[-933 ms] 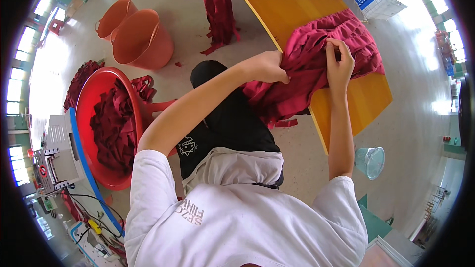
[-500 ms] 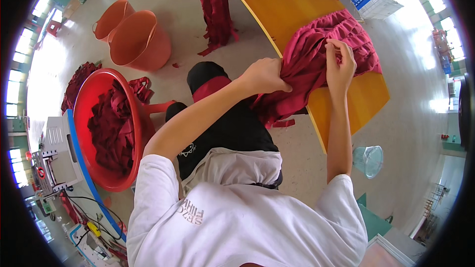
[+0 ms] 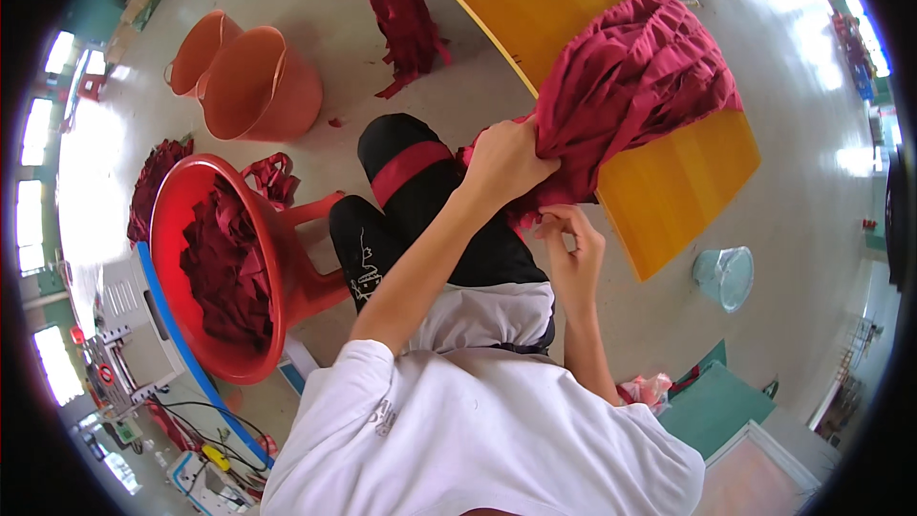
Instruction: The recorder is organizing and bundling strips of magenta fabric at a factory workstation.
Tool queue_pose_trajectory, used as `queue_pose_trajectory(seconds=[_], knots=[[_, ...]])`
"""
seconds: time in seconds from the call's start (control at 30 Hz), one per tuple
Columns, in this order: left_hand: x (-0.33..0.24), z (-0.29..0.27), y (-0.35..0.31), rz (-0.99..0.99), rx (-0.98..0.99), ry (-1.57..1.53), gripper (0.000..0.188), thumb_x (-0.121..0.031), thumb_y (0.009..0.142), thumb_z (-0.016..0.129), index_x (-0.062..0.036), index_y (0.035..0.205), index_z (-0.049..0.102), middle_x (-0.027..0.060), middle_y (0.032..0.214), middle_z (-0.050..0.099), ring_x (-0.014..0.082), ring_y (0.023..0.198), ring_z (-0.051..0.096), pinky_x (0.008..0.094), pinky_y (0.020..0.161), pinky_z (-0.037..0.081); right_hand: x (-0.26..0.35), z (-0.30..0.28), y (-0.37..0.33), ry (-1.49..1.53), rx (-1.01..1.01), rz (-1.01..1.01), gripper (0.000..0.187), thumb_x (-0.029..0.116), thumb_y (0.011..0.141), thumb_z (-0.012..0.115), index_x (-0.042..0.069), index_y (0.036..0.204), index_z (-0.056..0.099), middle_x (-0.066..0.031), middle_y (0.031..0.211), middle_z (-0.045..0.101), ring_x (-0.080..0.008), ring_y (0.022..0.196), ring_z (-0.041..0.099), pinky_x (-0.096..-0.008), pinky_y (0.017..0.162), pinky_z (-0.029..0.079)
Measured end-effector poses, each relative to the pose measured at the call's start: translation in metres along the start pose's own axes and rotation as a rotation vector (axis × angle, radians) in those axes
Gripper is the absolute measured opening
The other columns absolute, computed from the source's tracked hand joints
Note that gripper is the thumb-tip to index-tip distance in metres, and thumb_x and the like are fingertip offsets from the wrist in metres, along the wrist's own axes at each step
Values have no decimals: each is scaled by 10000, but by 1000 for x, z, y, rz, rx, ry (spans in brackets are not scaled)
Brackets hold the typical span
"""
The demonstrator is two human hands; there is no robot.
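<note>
Dark red gathered fabric (image 3: pixel 640 67) lies bunched over a yellow wooden board (image 3: pixel 688 167) in front of me, its lower end hanging off the near edge towards my lap. My left hand (image 3: pixel 511 162) is closed round a bunched part of this fabric at the board's edge. Just below and to the right, my right hand (image 3: pixel 576 253) has thumb and fingers pinched together beside the hanging end. Whatever that pinch holds, if anything, is too small to make out. A red band of cloth (image 3: pixel 411 170) lies across my black trouser leg.
On my left a red plastic tub (image 3: pixel 277 325) holds dark red cloth pieces (image 3: pixel 224 272), beside a blue-edged machine table (image 3: pixel 181 349). Two orange buckets (image 3: pixel 263 86) stand far left. More red fabric (image 3: pixel 392 14) hangs from the board's far end. A lined bin (image 3: pixel 723 277) stands right.
My right hand has come down and left from the top of the fabric to its hanging end. The left hand keeps its grip, slightly lower. The view has shifted a little.
</note>
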State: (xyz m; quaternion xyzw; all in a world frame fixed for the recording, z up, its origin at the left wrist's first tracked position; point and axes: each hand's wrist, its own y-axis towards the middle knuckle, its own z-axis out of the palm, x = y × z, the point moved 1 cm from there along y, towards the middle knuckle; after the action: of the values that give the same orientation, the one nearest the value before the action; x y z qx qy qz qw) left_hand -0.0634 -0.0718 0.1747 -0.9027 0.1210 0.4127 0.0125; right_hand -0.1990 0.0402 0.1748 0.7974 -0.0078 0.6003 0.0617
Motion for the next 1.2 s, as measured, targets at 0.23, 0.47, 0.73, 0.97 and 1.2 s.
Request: queue_pose_trajectory(seconds=[0.23,0.47,0.73,0.97,1.2], knots=[[21,-9,0,-78,-30,-408,307,-139,724,757,47,954,677,284,840,654,459,888,634,425,711,529,-3,4,15,-65,94,-83,109,-15,858,631,12,961,655,-103,792,685,-227,727,668,-301,681,504],[10,-37,11,-263,176,-693,425,-72,743,780,68,1124,656,89,1027,729,150,920,640,316,866,506,-8,3,24,79,-36,42,143,-16,871,618,2,1005,666,-106,866,705,-181,743,675,-271,669,500],[12,-48,14,-488,54,-821,453,-57,791,666,19,1231,594,51,1037,678,163,929,624,285,874,488,3,19,25,84,-166,132,261,-9,884,611,12,1141,646,-91,927,696,-109,632,531,-243,585,425],[27,-59,29,-530,184,-1033,421,-85,806,688,13,1208,606,49,1060,676,169,943,625,271,877,481,2,15,17,65,-175,219,313,-44,890,540,-20,1188,633,-131,1041,700,-170,980,658,-275,871,496],[-7,-56,29,-328,260,-654,295,-118,810,750,-13,1073,668,63,875,709,172,811,660,291,808,498,-5,24,22,15,-294,37,280,-17,875,596,-17,1152,638,-163,1065,703,-253,930,690,-319,813,526]])
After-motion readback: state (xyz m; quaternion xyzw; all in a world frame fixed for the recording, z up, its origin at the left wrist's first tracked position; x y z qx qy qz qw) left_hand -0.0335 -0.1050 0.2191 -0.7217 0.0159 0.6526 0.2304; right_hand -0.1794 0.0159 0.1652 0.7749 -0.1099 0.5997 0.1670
